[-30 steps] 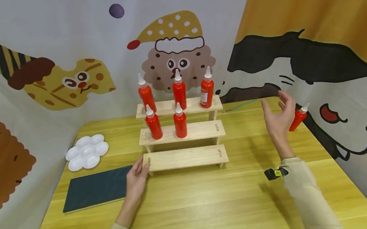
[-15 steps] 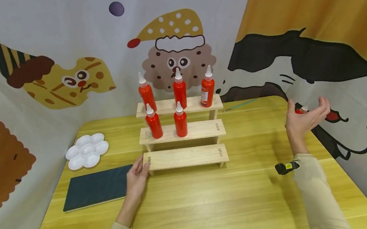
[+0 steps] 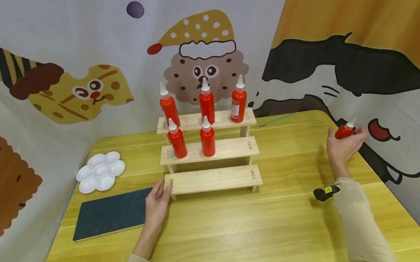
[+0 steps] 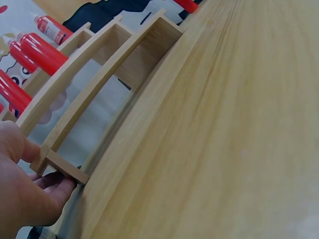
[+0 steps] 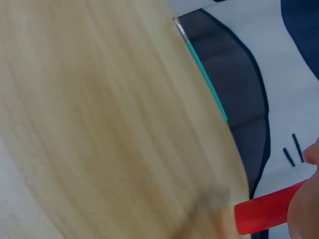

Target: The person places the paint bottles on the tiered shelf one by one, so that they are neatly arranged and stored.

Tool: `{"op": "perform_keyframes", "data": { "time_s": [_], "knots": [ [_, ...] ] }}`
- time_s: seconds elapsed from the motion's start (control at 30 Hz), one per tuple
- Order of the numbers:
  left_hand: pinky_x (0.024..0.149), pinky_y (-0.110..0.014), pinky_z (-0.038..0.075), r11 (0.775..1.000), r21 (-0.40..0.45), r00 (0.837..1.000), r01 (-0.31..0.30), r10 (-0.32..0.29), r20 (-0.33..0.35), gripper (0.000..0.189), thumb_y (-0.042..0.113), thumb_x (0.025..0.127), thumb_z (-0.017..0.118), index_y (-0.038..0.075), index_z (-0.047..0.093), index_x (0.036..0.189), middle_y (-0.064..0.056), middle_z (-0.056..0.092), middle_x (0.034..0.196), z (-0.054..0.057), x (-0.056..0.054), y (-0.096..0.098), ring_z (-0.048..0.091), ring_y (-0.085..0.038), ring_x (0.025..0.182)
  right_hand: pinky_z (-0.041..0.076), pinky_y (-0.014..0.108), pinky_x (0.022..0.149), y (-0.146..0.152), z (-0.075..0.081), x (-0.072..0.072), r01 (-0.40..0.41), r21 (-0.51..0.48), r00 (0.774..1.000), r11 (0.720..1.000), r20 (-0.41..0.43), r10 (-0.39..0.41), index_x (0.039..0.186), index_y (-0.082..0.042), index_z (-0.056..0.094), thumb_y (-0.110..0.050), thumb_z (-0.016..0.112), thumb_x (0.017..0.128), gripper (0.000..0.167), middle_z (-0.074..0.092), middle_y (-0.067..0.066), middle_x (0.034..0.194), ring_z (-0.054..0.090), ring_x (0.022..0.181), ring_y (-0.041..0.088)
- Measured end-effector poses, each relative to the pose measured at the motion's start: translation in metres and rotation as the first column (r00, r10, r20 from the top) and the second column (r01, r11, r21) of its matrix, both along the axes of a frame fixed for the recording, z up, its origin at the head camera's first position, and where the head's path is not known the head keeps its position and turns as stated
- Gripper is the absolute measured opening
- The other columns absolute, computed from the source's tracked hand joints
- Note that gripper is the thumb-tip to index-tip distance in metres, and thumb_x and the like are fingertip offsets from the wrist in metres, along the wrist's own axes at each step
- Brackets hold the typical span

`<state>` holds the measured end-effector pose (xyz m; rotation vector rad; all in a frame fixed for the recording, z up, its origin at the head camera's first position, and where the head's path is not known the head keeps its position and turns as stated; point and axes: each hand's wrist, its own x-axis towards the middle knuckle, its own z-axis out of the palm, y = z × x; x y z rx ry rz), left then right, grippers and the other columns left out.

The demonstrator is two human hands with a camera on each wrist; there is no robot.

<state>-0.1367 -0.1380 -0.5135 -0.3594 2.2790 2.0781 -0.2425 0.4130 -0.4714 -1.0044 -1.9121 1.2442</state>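
Observation:
My left hand (image 3: 155, 204) holds the left end of a three-step wooden display stand (image 3: 214, 180). In the left wrist view, its thumb lies by the bottom step and its fingers curl about the end leg (image 4: 67, 167). At the table's right edge, my right hand (image 3: 342, 147) has its thumb and fingers around a red squeeze bottle (image 3: 343, 132) with a white pointed cap. The right wrist view shows only part of that red bottle (image 5: 266, 209) beside the fingers. Similar red bottles stand upright: three on the top step, among them a labelled bottle (image 3: 238, 104), and two, including a left one (image 3: 177, 144), on the middle step.
A white flower-shaped paint palette (image 3: 100, 171) lies at the left on the wooden table (image 3: 233, 236). In front of it is a dark flat board (image 3: 111, 215). A thin green paintbrush (image 3: 276, 120) lies at the back edge. A cartoon-printed curtain (image 3: 112, 23) surrounds the table.
My right hand has moved right to the red bottle at the table's edge and closed around it. My left hand has stayed on the stand.

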Motion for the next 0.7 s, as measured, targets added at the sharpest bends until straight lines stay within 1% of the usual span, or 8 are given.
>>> {"op": "perform_keyframes", "data": {
  "time_s": [0.07,0.17,0.33,0.4,0.5,0.6,0.7],
  "knots": [
    [0.086,-0.010,0.050,1.000,-0.004,1.000,-0.003,0.003,-0.007,0.054,0.022,0.106,0.057,0.013,0.040,0.157,-0.019,0.051,0.151,0.000,0.000,0.000,0.054,-0.027,0.133,0.016,0.027,0.127,0.001,-0.003,-0.001,-0.016,-0.026,0.999,1.000,0.034,0.017,0.157,-0.024,0.017,-0.035,0.064,0.096,0.077,0.025,0.000,0.165,0.022,0.153,0.014],
    [0.087,-0.011,0.051,1.000,-0.005,1.000,-0.011,0.011,-0.009,0.054,0.022,0.105,0.057,0.011,0.041,0.156,-0.021,0.051,0.151,0.001,0.001,0.000,0.054,-0.029,0.134,0.015,0.029,0.127,0.004,-0.011,-0.001,-0.042,-0.046,0.996,0.998,0.075,0.045,0.157,-0.023,0.017,-0.032,0.057,0.100,0.070,0.025,0.000,0.166,0.021,0.154,0.016],
    [0.088,-0.012,0.051,1.000,-0.005,1.000,-0.011,0.011,0.010,0.054,0.021,0.105,0.057,0.012,0.041,0.156,-0.020,0.052,0.150,0.000,0.002,0.002,0.055,-0.028,0.132,0.018,0.031,0.127,0.014,-0.026,0.003,-0.087,0.001,0.990,0.996,0.115,0.086,0.156,-0.013,0.022,-0.026,0.048,0.102,0.062,0.030,0.006,0.164,0.027,0.153,0.021],
    [0.088,-0.012,0.050,1.000,-0.005,1.000,-0.011,0.011,0.003,0.054,0.020,0.105,0.058,0.012,0.041,0.156,-0.021,0.053,0.149,0.000,0.003,0.002,0.055,-0.029,0.132,0.020,0.033,0.127,0.018,-0.030,0.005,-0.108,0.024,0.988,0.994,0.113,0.105,0.156,-0.010,0.023,-0.025,0.048,0.102,0.061,0.032,0.009,0.163,0.030,0.152,0.024],
    [0.087,-0.010,0.049,1.000,0.006,1.000,-0.011,0.011,-0.018,0.055,0.019,0.105,0.058,0.009,0.040,0.156,-0.023,0.051,0.150,0.000,0.003,0.003,0.054,-0.031,0.133,0.021,0.035,0.127,0.021,-0.034,0.006,-0.134,0.027,0.986,0.991,0.100,0.131,0.156,-0.010,0.024,-0.024,0.048,0.102,0.060,0.034,0.010,0.163,0.032,0.151,0.026],
    [0.087,-0.008,0.048,1.000,0.017,0.999,-0.009,0.010,-0.036,0.056,0.019,0.105,0.058,0.007,0.039,0.156,-0.024,0.049,0.151,0.000,0.003,0.003,0.053,-0.033,0.134,0.024,0.035,0.126,0.021,-0.034,0.006,-0.140,0.016,0.989,0.990,0.059,0.139,0.155,-0.012,0.027,-0.022,0.047,0.102,0.058,0.036,0.009,0.161,0.035,0.149,0.025],
    [0.087,-0.009,0.049,1.000,0.018,0.999,-0.010,0.011,-0.036,0.056,0.020,0.105,0.058,0.008,0.039,0.157,-0.024,0.049,0.151,0.001,0.003,0.001,0.053,-0.033,0.135,0.028,0.033,0.124,0.019,-0.031,0.005,-0.137,0.019,0.990,0.990,0.024,0.137,0.155,-0.014,0.029,-0.020,0.048,0.102,0.056,0.038,0.007,0.160,0.039,0.146,0.023]
  ]
}}
